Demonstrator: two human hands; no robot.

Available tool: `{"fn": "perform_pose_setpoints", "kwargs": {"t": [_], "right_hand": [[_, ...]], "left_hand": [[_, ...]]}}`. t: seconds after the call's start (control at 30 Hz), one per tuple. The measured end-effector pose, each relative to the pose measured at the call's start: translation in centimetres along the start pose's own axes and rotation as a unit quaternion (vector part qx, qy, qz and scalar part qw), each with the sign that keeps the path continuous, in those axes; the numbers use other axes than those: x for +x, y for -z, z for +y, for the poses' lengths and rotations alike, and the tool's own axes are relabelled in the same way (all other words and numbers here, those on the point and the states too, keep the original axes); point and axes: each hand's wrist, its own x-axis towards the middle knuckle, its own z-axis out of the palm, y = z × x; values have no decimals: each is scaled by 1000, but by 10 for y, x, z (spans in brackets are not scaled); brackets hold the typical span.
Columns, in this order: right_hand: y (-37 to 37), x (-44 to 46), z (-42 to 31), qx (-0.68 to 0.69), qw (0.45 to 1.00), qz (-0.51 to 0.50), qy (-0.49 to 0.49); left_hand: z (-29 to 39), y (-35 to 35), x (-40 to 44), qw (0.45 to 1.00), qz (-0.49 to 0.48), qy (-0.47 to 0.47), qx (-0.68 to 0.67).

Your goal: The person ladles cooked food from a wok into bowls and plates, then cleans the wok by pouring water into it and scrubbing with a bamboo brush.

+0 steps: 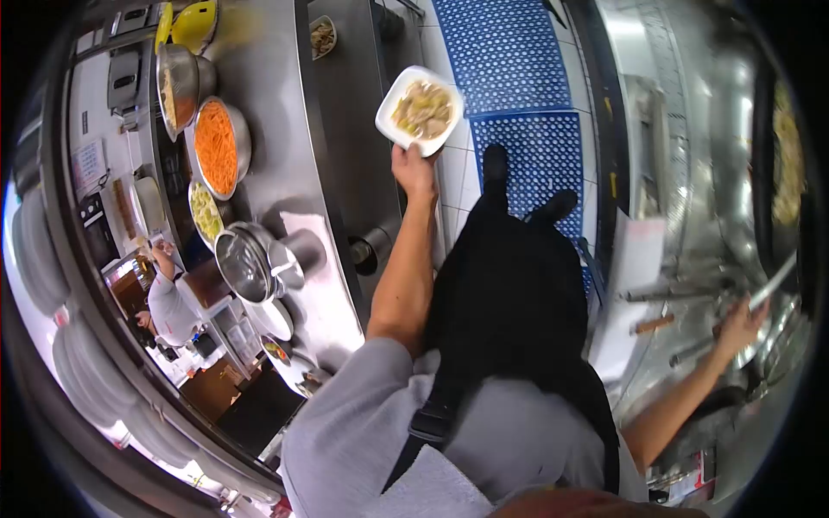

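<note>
My left hand [415, 173] grips the near rim of a white square bowl [386, 118], held out over the walkway beside the steel counter. Inside the bowl are pale sliced pieces, perhaps meat, with yellowish bits [423, 110]. On the right, my right hand [741, 330] is closed around a long pale metal handle [775, 281]. That handle points toward a dark pan [767, 173] holding yellowish food; the tool's working end cannot be made out. Blur softens the area around my right hand.
Along the left counter [276, 112] stand bowls of shredded carrot [216, 147] and chopped pale-green vegetable [205, 212], plus stacked steel bowls [244, 263]. A blue perforated mat [531, 155] lies underfoot. Beyond the pass, a person in white [173, 306] is at work. Ladle-like handles [665, 293] lie at right.
</note>
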Motion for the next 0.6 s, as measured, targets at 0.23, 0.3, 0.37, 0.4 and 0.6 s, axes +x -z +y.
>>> {"fn": "perform_pose_setpoints", "kwargs": {"t": [0.23,0.3,0.37,0.4,0.6], "right_hand": [[32,10,22,-66,997,16,-42],[22,-3,-9,-91,994,33,-50],[3,-21,-43,-108,990,60,-62],[30,10,5,-95,993,12,-63],[4,10,31,-209,976,57,-22]], "left_hand": [[-75,119,177,973,207,19,-105],[-98,152,237,972,200,14,-123],[-94,147,273,959,239,24,-148],[-89,147,288,951,260,27,-162],[-61,137,316,967,159,137,142]]}}
